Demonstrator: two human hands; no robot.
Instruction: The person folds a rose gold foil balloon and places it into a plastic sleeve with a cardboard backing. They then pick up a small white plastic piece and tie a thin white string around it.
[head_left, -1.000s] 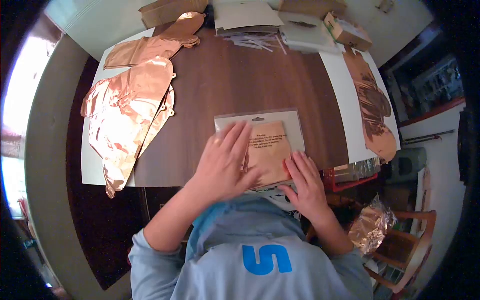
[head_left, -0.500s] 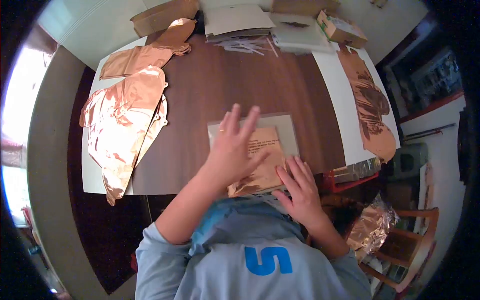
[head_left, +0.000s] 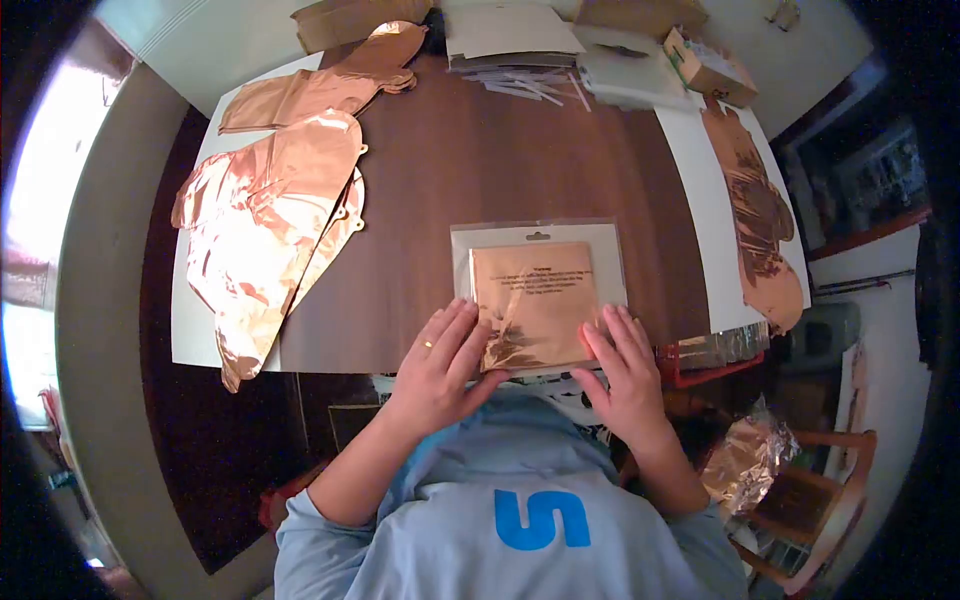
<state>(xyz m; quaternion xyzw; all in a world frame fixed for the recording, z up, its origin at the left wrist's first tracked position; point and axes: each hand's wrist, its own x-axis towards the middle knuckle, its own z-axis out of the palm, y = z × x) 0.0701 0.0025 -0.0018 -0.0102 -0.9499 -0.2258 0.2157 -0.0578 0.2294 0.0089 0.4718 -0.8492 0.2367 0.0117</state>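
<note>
A flat clear package point(head_left: 610, 240) with a pale backing lies near the table's front edge. Inside is a folded copper-coloured foil piece point(head_left: 545, 310) with printed warning text on it. My left hand point(head_left: 442, 355), with a ring on one finger, rests flat along the package's lower left side, thumb by the bottom edge. On the lower right side lies my right hand point(head_left: 625, 370), fingers stretched and thumb apart. Both hands touch the package without gripping it.
Large copper foil shapes point(head_left: 270, 200) cover the table's left side, and more foil point(head_left: 750, 200) lies on white board at right. Card stacks point(head_left: 510, 35), white strips point(head_left: 530, 85) and a small box point(head_left: 710, 70) stand at the back. A chair point(head_left: 850, 500) is at lower right.
My left hand has come down from above the package to its lower left side, uncovering the printed text. My right hand has stayed at the lower right side.
</note>
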